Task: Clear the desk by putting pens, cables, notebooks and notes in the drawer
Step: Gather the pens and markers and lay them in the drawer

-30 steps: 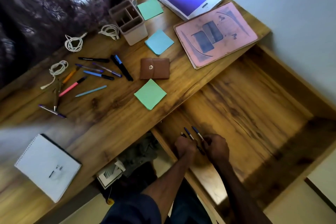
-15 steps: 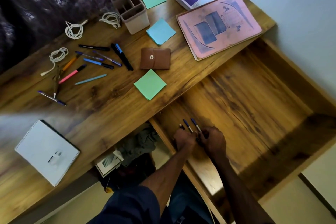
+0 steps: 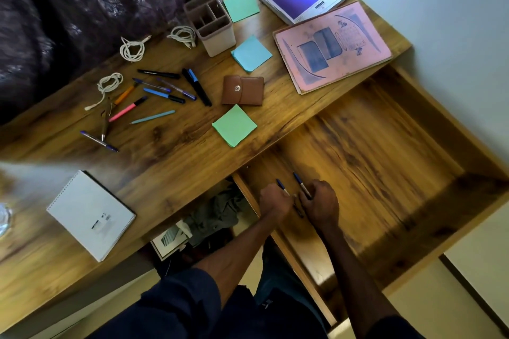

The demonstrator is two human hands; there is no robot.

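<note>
hands: left hand (image 3: 275, 201) and right hand (image 3: 321, 201) are side by side in the drawer (image 3: 385, 162), at its near left corner. Each is curled round one of the blue pens (image 3: 299, 182).
pens in hand: the tips poke out toward the desk (image 3: 170, 173). Can't tell if they're touching the drawer floor yet.
still on the desk: loose pens (image 3: 165, 91) and cables (image 3: 132, 48) toward the far left, sticky notes (image 3: 234, 125) mid-desk, a white notebook (image 3: 91, 215) at the near left edge and a pink notebook (image 3: 330, 47) at the far right corner.
what could go wrong imo: letting go this close to the drawer's left wall, a pen could tip over it into the clutter below. Scattered pens would also leave the notebooks lying crooked later.
also: the wallet (image 3: 242, 90) isn't on the list, and it'd be easy to grab by mistake.
</note>
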